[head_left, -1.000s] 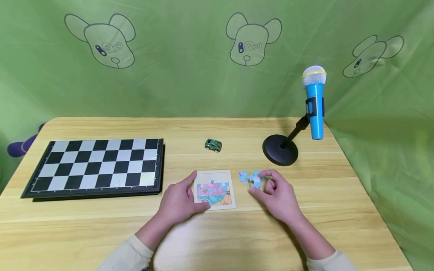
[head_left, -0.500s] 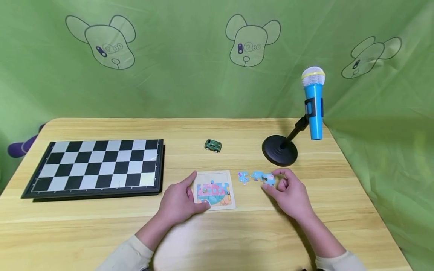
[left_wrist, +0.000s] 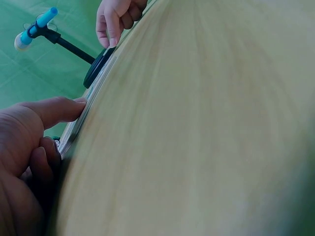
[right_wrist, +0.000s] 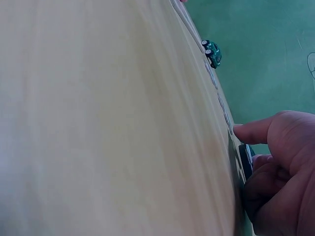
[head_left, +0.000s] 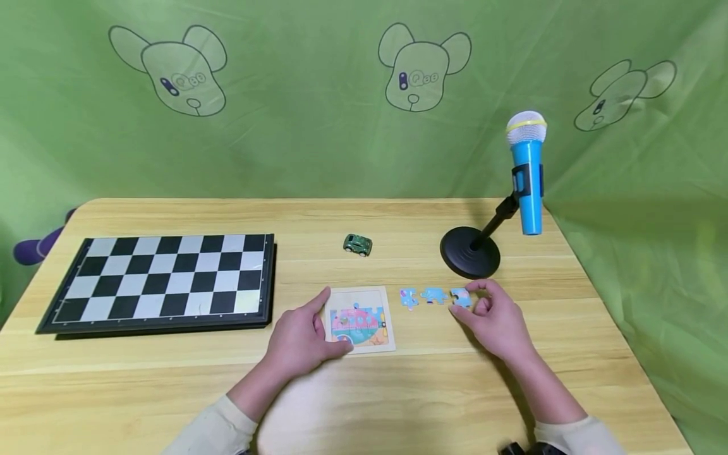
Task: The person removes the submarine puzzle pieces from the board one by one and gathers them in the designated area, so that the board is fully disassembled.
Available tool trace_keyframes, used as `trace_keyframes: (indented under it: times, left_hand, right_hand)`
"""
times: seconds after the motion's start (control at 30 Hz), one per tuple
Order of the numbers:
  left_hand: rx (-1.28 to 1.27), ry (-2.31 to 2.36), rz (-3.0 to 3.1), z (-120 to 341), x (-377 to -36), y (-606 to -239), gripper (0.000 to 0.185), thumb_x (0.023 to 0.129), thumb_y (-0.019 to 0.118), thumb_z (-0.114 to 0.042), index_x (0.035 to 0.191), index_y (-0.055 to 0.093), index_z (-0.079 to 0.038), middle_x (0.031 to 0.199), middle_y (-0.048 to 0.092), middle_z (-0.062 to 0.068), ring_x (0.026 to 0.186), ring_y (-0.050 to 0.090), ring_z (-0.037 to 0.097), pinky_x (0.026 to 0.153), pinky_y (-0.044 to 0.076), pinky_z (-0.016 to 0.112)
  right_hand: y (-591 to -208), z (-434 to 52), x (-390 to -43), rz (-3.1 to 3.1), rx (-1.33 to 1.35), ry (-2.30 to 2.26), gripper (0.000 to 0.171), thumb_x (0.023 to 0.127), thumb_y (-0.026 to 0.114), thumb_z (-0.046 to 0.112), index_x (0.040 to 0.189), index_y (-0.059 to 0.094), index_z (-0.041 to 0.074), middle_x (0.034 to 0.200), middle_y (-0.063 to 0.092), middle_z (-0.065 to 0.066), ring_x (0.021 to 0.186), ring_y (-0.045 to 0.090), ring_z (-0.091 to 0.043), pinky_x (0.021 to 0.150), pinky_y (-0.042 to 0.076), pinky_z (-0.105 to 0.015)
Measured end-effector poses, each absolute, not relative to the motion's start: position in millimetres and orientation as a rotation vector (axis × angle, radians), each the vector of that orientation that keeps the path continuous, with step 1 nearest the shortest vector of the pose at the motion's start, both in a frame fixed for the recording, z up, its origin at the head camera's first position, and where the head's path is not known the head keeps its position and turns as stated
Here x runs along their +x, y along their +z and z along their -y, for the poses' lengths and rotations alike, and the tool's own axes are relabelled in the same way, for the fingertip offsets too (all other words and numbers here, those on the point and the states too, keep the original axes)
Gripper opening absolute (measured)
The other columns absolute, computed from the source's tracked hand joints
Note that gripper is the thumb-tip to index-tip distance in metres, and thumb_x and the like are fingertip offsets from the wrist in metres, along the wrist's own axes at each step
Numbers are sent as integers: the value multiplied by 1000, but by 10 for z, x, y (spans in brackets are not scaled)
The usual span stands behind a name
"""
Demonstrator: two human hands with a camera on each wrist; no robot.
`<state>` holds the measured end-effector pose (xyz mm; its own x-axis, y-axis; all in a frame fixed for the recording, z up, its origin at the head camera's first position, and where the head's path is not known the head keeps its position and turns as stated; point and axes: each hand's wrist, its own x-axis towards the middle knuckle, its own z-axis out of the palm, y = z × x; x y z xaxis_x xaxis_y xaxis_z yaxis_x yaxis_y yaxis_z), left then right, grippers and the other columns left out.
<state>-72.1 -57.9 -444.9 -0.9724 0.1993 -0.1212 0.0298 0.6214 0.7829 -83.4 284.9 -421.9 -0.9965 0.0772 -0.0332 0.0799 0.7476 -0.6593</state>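
Note:
My left hand holds the left side of a square jigsaw tray, its thumb on the near edge and its index finger at the far left corner. A partly filled picture in pink, blue and green lies inside the tray. To the right, my right hand pinches a blue jigsaw piece between thumb and index finger, at the table surface. Beside it lie a middle blue piece and a left piece, all apart in a row. The wrist views show both hands low against the table, the pieces edge-on.
A folded black-and-white chessboard lies at the left. A small green toy car stands beyond the tray. At the back right, a blue microphone is clipped to a stand with a round black base. Green cloth hangs behind the table.
My right hand has moved right with its piece, pulling away from the middle piece, so a gap now shows between them. My left hand and the tray stay put.

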Motion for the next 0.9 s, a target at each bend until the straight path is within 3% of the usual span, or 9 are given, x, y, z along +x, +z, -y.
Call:
trace_keyframes:
  times: [0.9]
  left_hand:
    - [194,1262,-2660,581,-716,-4454,105,65,92,-40,152,43,-6,57,51,-6,49,46,12,45,33,30]
  right_hand:
    - [-4255,-2879,-890,-2898,157,-1074,48,90,76,28,125,54,3,65,43,-2,56,42,-20,54,34,-33]
